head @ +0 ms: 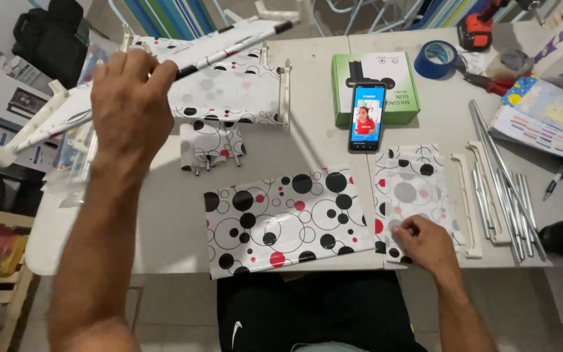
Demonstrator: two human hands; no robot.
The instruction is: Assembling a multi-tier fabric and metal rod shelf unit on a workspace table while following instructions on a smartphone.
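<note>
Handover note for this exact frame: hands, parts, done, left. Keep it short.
Left hand: raised over the table's far left, closed on a long white rod with black bands.
Right hand: resting on the small dotted fabric panel at the near edge, fingers pinching its lower corner.
Parts: large dotted panel lies flat in the centre; metal rods and white plastic rails lie to the right of the small panel.
Done: one fabric shelf on a white frame looks assembled at the far side.
Left: both flat panels, the rods and the rails are loose, not joined.
</note>
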